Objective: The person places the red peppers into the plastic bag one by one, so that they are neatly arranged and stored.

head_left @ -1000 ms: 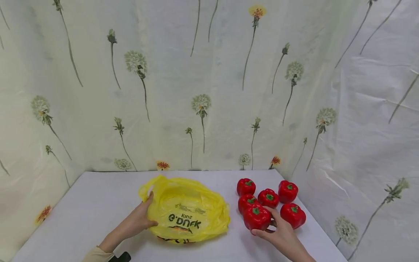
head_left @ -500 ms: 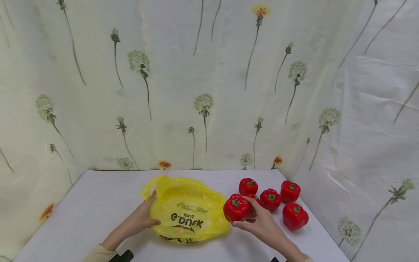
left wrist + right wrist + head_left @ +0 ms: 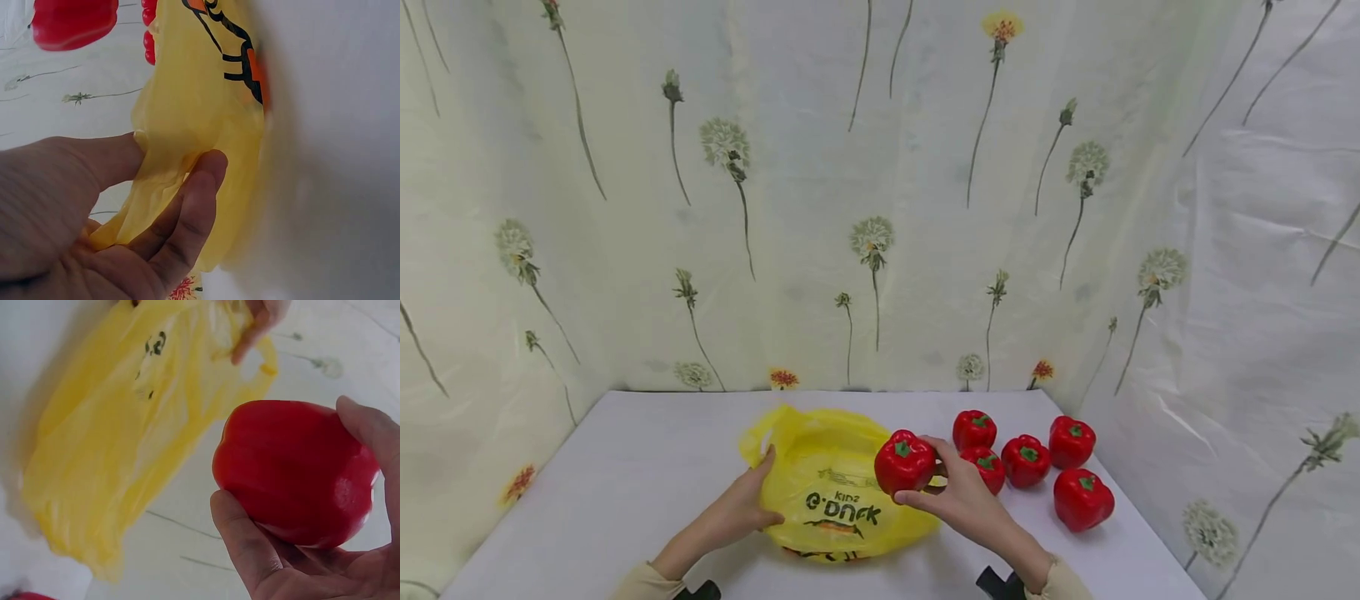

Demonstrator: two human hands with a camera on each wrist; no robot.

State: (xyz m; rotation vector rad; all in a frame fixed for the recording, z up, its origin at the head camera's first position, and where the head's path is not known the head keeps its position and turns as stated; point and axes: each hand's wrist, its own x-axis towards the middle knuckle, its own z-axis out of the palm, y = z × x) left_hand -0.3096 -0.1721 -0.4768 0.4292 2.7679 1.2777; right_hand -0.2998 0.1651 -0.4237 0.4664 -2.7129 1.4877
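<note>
A yellow plastic bag (image 3: 831, 546) with dark lettering lies on the table, its mouth facing up and standing open. My left hand (image 3: 741, 507) grips the bag's left side; in the left wrist view, thumb and fingers (image 3: 200, 200) pinch the thin plastic (image 3: 181, 106). A red bell pepper (image 3: 904, 463) with a green stem is held up over the bag's right part by my right hand (image 3: 962, 498). Seen from the right wrist, thumb and fingertips (image 3: 234, 515) grasp the pepper (image 3: 294, 469) on opposite sides, apart from the bag (image 3: 125, 444).
Several more red bell peppers (image 3: 1026, 461) stand in a loose group at the right of the white table (image 3: 647, 450). One pepper (image 3: 1082, 500) is close to the right edge. A curtain (image 3: 805, 250) printed with dandelions hangs behind and at both sides.
My right hand has lifted the pepper from the front of the group and carried it left until over the bag. The left hand keeps its grip on the bag.
</note>
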